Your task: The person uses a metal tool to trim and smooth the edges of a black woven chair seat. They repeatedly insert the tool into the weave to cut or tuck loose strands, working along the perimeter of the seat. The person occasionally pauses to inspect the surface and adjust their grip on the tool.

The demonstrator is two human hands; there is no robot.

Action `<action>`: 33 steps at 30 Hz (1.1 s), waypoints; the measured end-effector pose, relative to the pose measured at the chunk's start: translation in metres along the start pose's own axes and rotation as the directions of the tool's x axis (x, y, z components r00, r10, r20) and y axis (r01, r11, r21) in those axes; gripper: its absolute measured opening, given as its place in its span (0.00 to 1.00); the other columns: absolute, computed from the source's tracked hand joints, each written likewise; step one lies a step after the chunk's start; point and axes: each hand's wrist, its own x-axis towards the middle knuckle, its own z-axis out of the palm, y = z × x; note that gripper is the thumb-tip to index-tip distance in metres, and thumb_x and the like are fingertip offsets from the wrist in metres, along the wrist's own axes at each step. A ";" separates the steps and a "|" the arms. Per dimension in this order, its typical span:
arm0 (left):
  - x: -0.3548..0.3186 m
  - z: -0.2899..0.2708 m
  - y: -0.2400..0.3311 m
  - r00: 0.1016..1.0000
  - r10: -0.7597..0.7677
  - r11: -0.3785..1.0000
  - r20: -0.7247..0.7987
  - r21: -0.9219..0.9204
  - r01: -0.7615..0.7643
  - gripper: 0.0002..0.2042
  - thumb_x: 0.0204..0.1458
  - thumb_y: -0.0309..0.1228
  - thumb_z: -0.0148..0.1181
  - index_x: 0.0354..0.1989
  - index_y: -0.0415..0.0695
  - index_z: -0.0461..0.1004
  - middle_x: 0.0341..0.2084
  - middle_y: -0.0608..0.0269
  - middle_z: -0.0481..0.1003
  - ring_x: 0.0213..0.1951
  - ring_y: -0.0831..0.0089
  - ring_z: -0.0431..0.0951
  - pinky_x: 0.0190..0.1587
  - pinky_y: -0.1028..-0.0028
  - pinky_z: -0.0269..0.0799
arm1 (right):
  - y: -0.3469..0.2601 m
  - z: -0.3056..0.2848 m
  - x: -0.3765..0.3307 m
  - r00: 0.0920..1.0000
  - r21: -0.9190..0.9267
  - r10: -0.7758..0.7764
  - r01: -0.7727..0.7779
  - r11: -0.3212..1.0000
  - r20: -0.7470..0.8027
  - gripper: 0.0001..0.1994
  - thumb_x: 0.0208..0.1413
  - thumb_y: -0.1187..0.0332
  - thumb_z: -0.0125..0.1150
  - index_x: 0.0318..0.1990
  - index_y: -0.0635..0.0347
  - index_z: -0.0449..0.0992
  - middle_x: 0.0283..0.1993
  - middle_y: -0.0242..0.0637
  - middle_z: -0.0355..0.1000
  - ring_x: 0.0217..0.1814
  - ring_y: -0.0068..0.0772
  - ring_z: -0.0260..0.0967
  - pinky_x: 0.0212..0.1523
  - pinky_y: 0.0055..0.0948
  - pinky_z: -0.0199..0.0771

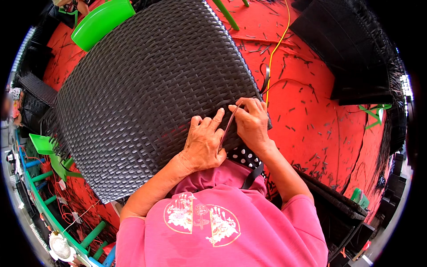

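Observation:
A large black woven panel (151, 75) of flat wicker-like strips lies in front of me, its near right corner by my hands. My right hand (251, 122) pinches a thin, flat dark strip (230, 123) at its upper end, close to the panel's right edge. The strip bows down toward my left hand and its lower end is hard to see. My left hand (204, 140) rests on the weave with the fingers apart, the index finger stretched forward beside the strip. A loose black strip end (266, 80) curls off the panel's right edge.
Red floor covering (302, 129) is littered with short dark strip scraps. A yellow cord (279, 44) runs along the right of the panel. Green plastic chairs (102, 24) stand around it. Black woven pieces (344, 49) lie at the far right. A white fan (61, 247) is at lower left.

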 end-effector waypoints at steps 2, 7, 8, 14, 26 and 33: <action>0.000 -0.001 -0.001 1.000 0.004 1.000 -0.007 -0.009 -0.004 0.23 0.31 0.34 0.62 0.40 0.36 0.75 0.62 0.38 0.64 0.44 0.56 0.71 0.51 0.57 0.58 | -0.008 -0.007 -0.007 0.980 0.283 0.196 -0.182 0.942 -0.022 0.07 0.52 0.77 0.62 0.38 0.60 0.81 0.36 0.38 0.74 0.36 0.38 0.72 0.38 0.34 0.69; -0.001 0.001 0.004 0.995 0.039 0.999 -0.086 0.007 -0.039 0.19 0.33 0.33 0.61 0.36 0.36 0.74 0.61 0.36 0.64 0.42 0.56 0.70 0.52 0.55 0.58 | -0.037 -0.029 -0.035 0.933 0.590 0.307 -0.358 0.724 0.189 0.12 0.56 0.74 0.62 0.47 0.67 0.77 0.44 0.48 0.75 0.45 0.44 0.76 0.45 0.33 0.75; 0.000 0.002 0.005 0.994 0.051 0.998 -0.097 0.025 -0.049 0.17 0.33 0.33 0.61 0.34 0.37 0.74 0.60 0.35 0.65 0.42 0.56 0.70 0.52 0.55 0.58 | -0.042 -0.030 -0.036 0.934 0.607 0.280 -0.356 0.711 0.220 0.14 0.55 0.72 0.64 0.49 0.66 0.76 0.47 0.49 0.74 0.49 0.46 0.74 0.48 0.34 0.74; 0.000 0.001 0.007 1.000 0.022 0.999 0.003 0.036 -0.022 0.25 0.41 0.43 0.68 0.46 0.40 0.75 0.64 0.35 0.60 0.48 0.55 0.70 0.54 0.56 0.56 | -0.049 -0.014 -0.039 0.923 0.677 0.346 -0.364 0.640 0.169 0.07 0.59 0.76 0.60 0.43 0.67 0.75 0.43 0.42 0.76 0.43 0.37 0.75 0.43 0.30 0.76; 0.013 -0.008 -0.008 0.960 -0.035 0.988 -0.278 -0.155 -0.008 0.12 0.44 0.27 0.70 0.35 0.41 0.75 0.52 0.46 0.74 0.36 0.57 0.75 0.42 0.62 0.71 | 0.016 -0.072 -0.046 0.610 0.825 0.721 -0.557 0.093 0.330 0.13 0.69 0.63 0.51 0.52 0.61 0.76 0.27 0.26 0.67 0.22 0.17 0.64 0.22 0.19 0.65; 0.059 -0.001 -0.021 0.923 -0.038 0.995 -0.382 0.071 0.071 0.16 0.41 0.29 0.73 0.37 0.42 0.73 0.61 0.47 0.62 0.62 0.47 0.60 0.62 0.52 0.57 | 0.034 -0.057 -0.029 0.615 0.445 0.781 -0.734 0.513 0.114 0.14 0.51 0.65 0.71 0.41 0.61 0.75 0.24 0.24 0.65 0.25 0.16 0.60 0.26 0.24 0.61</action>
